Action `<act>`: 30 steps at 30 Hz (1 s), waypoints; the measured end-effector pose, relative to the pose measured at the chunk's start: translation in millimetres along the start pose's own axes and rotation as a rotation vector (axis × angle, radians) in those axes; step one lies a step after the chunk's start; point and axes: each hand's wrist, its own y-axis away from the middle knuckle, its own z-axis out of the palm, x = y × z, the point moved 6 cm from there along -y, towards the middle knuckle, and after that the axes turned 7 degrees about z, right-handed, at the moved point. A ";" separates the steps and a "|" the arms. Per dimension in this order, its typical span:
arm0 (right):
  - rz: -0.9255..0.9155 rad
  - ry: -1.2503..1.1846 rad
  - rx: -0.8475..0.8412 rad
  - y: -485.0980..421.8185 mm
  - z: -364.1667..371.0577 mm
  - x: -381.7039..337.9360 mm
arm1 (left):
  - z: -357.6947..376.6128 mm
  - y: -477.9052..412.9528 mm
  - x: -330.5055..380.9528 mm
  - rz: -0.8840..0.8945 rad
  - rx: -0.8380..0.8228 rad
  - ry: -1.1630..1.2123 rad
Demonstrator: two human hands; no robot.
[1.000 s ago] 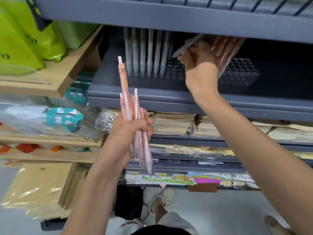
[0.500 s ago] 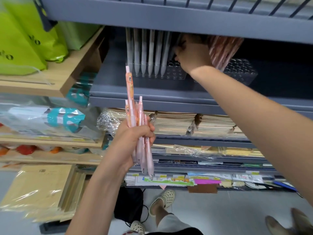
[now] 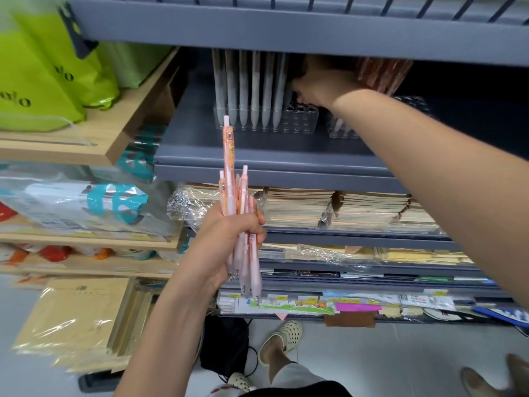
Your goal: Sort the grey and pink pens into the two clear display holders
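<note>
Green bags (image 3: 43,81): at ten o'clock of the view, standing on a wooden shelf (image 3: 86,144).
Left hand (image 3: 229,245): just toward seven o'clock from the centre, with fingers and thumb wrapped tight round the pink pen bundle (image 3: 240,196).
Pink pen bundle: upright in the fist, clicker ends toward twelve o'clock and tips toward six. One pen stands well above the others.
Grey metal shelf (image 3: 257,156): at twelve o'clock from the bundle, carrying both holders.
Grey pens (image 3: 252,90): a row standing upright, tips down, in the left clear holder (image 3: 303,118). The holder's three o'clock end shows open holes.
Right hand (image 3: 320,87): at one o'clock from the centre, reaching in under the upper shelf and over those open holes, between the grey pens and the shelved pink pens (image 3: 380,73). Its fingers are in shadow and seem curled, and I cannot tell whether they hold a pen.
Right clear holder (image 3: 340,130): just at three o'clock of the left clear holder, partly behind the forearm.
Shelved pink pens: standing in the right clear holder, at three o'clock of the right hand, leaning together.
Notebook stacks (image 3: 300,207): wrapped in clear film on the shelf below, at three o'clock of the left hand.
</note>
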 end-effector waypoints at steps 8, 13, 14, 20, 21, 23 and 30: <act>-0.223 -0.819 0.032 112.4 -0.9 11.6 | 4.3 -4.6 -4.8 -0.045 -0.008 -0.005; -0.317 -0.631 -0.190 147.3 29.6 5.8 | 22.6 -8.4 -11.2 -0.062 -0.042 -0.063; -0.316 -0.598 -0.208 148.5 32.0 8.2 | 28.0 -9.1 -12.3 -0.062 -0.058 -0.069; -0.235 -0.946 -0.099 141.8 10.5 42.1 | 49.1 -16.9 -19.8 -0.080 -0.131 -0.112; -0.211 -1.054 -0.050 137.7 2.6 51.6 | 51.7 -18.2 -22.3 -0.089 -0.137 -0.137; -0.199 -1.211 0.049 131.4 -13.8 72.4 | 56.8 -21.0 -27.2 -0.106 -0.123 -0.154; -0.126 -1.202 0.332 110.6 -35.1 168.0 | 91.6 -33.1 -28.0 -0.077 -0.062 -0.073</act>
